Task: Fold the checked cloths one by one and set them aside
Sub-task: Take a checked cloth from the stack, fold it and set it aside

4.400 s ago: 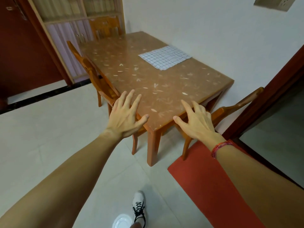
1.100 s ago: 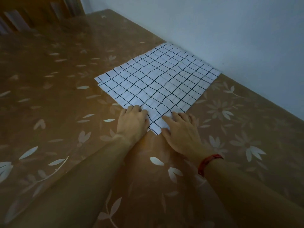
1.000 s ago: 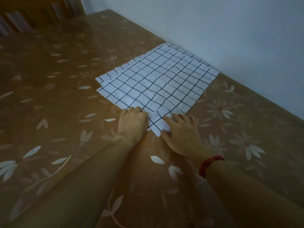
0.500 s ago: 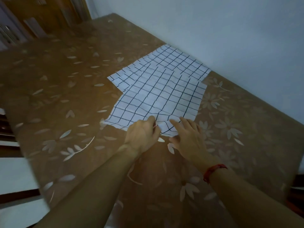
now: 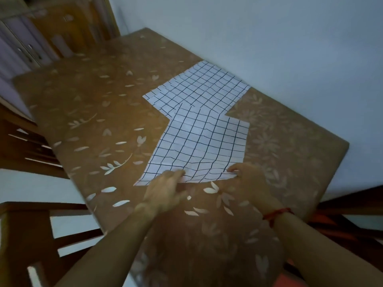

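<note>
A white cloth with a black grid, the top checked cloth (image 5: 201,146), lies flat on the brown flower-patterned table (image 5: 87,112), its far edge still overlapping the stack of checked cloths (image 5: 199,88) by the wall. My left hand (image 5: 165,191) pinches the near edge of the top cloth toward its left side. My right hand (image 5: 248,179), with a red string on the wrist, grips the near right corner. Both hands are blurred.
A pale wall (image 5: 290,59) runs along the table's right side, close to the stack. Wooden chairs (image 5: 27,235) stand at the table's left edge. A wooden cabinet (image 5: 41,38) stands beyond the far end.
Both hands have pulled the top cloth off the stack toward me; it now lies mostly clear of the pile. The view has drawn back, showing the table edges and chairs.
</note>
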A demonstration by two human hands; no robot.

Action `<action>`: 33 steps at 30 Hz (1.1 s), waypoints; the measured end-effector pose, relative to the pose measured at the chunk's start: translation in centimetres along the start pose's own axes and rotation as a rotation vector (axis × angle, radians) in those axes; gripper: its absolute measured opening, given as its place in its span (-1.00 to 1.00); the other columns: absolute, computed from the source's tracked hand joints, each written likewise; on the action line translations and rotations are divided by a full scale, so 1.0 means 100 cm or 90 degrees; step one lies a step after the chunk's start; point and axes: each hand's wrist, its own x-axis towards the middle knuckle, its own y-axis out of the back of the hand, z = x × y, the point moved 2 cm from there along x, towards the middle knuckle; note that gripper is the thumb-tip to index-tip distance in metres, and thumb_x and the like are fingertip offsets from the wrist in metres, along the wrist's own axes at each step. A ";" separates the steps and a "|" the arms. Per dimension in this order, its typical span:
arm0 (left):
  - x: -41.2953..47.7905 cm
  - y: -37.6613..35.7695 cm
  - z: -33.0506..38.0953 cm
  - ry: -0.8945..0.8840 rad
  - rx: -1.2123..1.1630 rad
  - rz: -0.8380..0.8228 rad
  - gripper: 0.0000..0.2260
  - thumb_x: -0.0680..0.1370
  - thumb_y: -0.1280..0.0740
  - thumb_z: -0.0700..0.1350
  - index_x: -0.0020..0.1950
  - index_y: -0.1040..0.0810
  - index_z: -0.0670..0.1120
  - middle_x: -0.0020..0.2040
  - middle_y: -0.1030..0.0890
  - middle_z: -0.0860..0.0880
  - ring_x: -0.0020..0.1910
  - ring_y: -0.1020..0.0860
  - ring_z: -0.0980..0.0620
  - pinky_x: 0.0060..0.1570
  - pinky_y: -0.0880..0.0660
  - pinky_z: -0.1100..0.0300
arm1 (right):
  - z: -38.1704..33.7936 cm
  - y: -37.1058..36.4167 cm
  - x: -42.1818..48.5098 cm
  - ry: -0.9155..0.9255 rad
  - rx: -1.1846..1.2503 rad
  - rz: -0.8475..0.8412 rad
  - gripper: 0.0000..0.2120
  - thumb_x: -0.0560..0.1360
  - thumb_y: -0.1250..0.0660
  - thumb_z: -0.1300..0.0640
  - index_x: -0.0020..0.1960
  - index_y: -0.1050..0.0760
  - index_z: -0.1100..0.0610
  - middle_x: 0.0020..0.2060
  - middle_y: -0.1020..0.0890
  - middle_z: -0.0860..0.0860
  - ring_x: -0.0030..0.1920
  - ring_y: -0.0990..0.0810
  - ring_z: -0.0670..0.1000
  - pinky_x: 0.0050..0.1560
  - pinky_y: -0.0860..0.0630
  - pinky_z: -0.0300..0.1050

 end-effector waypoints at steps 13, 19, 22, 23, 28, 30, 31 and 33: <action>-0.053 0.002 -0.021 0.006 0.000 0.066 -0.88 0.38 -0.41 -0.24 -0.20 -0.58 -0.02 -0.24 -0.63 0.01 -0.25 -0.56 -0.07 -0.19 -0.51 0.09 | 0.038 0.065 -0.081 -0.134 0.019 -0.012 -0.76 0.33 -0.50 0.30 -0.16 -0.54 0.01 -0.21 -0.61 -0.15 -0.17 -0.54 -0.25 -0.17 -0.39 -0.48; -0.075 0.013 -0.008 0.079 -0.139 0.069 -0.84 0.41 -0.37 -0.21 -0.28 -0.45 0.01 -0.39 -0.56 0.06 -0.37 -0.49 0.10 -0.33 -0.40 0.26 | 0.053 0.067 -0.100 -0.182 -0.035 -0.023 -0.86 0.38 -0.42 0.22 -0.32 -0.51 0.14 -0.41 -0.56 -0.05 -0.34 -0.53 -0.05 -0.42 -0.29 -0.38; -0.083 0.019 -0.004 0.109 -0.145 0.036 -0.89 0.39 -0.37 -0.20 -0.29 -0.50 -0.03 -0.41 -0.56 0.05 -0.34 -0.51 0.04 -0.36 -0.41 0.24 | 0.063 0.064 -0.106 -0.191 -0.039 -0.049 -0.86 0.36 -0.42 0.19 -0.24 -0.59 0.29 -0.36 -0.65 0.11 -0.26 -0.64 0.07 -0.39 -0.39 -0.37; -0.084 0.021 -0.003 0.114 -0.151 0.026 -0.87 0.39 -0.38 -0.20 -0.33 -0.52 -0.02 -0.43 -0.56 0.08 -0.35 -0.51 0.08 -0.39 -0.39 0.29 | 0.066 0.063 -0.107 -0.195 -0.037 -0.056 -0.83 0.35 -0.43 0.18 -0.22 -0.59 0.31 -0.34 -0.66 0.13 -0.25 -0.64 0.09 -0.36 -0.43 -0.31; -0.085 0.030 -0.004 0.139 -0.162 0.008 -0.74 0.39 -0.44 -0.18 -0.45 -0.46 -0.07 -0.52 -0.45 0.07 -0.43 -0.42 0.10 -0.43 -0.34 0.19 | 0.065 0.061 -0.112 -0.227 -0.028 -0.126 -0.85 0.37 -0.44 0.13 -0.34 -0.52 0.05 -0.39 -0.62 -0.07 -0.31 -0.60 -0.09 -0.36 -0.42 -0.29; -0.082 0.032 -0.005 0.138 -0.169 0.015 -0.76 0.40 -0.43 -0.18 -0.43 -0.46 -0.07 -0.49 -0.44 0.05 -0.41 -0.42 0.08 -0.42 -0.34 0.19 | 0.063 0.061 -0.112 -0.229 -0.006 -0.130 -0.80 0.38 -0.44 0.17 -0.35 -0.50 -0.04 -0.38 -0.61 -0.12 -0.30 -0.59 -0.15 -0.34 -0.41 -0.34; -0.081 0.033 -0.005 0.139 -0.170 0.022 -0.74 0.40 -0.42 -0.18 -0.44 -0.44 -0.06 -0.49 -0.43 0.05 -0.41 -0.41 0.08 -0.42 -0.32 0.21 | 0.061 0.061 -0.111 -0.226 0.006 -0.130 -0.78 0.39 -0.44 0.18 -0.35 -0.50 -0.06 -0.39 -0.62 -0.13 -0.30 -0.59 -0.18 -0.33 -0.42 -0.35; -0.076 0.033 -0.008 0.144 -0.170 0.035 -0.81 0.41 -0.41 -0.16 -0.38 -0.50 -0.08 -0.46 -0.48 0.01 -0.38 -0.44 0.03 -0.39 -0.34 0.19 | 0.060 0.060 -0.109 -0.217 0.044 -0.129 -0.81 0.39 -0.45 0.20 -0.28 -0.57 -0.08 -0.36 -0.66 -0.13 -0.28 -0.63 -0.17 -0.28 -0.48 -0.32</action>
